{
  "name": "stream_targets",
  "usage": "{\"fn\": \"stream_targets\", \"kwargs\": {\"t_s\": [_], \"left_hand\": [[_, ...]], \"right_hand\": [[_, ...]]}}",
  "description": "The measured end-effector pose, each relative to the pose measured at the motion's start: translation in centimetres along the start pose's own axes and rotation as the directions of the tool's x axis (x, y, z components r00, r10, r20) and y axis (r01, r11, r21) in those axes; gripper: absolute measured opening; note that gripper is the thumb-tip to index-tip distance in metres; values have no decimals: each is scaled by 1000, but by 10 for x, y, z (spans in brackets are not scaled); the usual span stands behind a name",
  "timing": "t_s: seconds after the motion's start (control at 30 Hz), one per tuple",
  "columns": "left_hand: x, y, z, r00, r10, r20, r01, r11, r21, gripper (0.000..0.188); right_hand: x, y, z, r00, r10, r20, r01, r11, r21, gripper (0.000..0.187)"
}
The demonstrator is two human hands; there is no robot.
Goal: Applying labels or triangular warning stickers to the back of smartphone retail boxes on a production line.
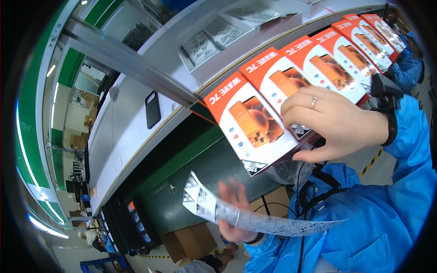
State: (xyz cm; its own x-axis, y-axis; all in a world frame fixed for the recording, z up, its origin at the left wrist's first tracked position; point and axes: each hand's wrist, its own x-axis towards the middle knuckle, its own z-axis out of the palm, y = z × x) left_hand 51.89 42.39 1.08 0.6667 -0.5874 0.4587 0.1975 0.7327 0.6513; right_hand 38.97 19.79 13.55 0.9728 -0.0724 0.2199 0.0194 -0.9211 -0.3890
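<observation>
My left hand [234, 211], slightly blurred, grips a long curved strip of black-and-white labels [200, 200] that hangs toward my blue coat. Over the nearer boxes is my right hand [334, 120], with a ring on one finger. Its fingers are bent and its thumb stands apart, with nothing visible between them. Under that hand lies the second orange-and-white phone box [277, 75], partly hidden; whether the fingertips touch it I cannot tell. The nearest phone box [248, 123] has a black-and-white label [254, 167] at its lower corner.
More phone boxes [334, 59] continue the row to the upper right. A white tray [200, 70] holds label sheets beyond a metal post [132, 59]. A black phone-shaped item [153, 110] lies on the white bench [123, 132]. An open carton [189, 243] stands below; other people are nearby.
</observation>
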Motion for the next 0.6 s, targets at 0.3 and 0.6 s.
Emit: {"fn": "stream_targets", "kwargs": {"t_s": [0.3,0.6], "left_hand": [[54,-40,52,888,-288,-358,355,925,136,46],[54,-39,57,895,-264,-360,353,913,207,43]], "right_hand": [[-51,30,37,913,-308,-266,17,682,-731,38],[-42,33,59,873,-298,-387,-52,731,-681,35]]}}
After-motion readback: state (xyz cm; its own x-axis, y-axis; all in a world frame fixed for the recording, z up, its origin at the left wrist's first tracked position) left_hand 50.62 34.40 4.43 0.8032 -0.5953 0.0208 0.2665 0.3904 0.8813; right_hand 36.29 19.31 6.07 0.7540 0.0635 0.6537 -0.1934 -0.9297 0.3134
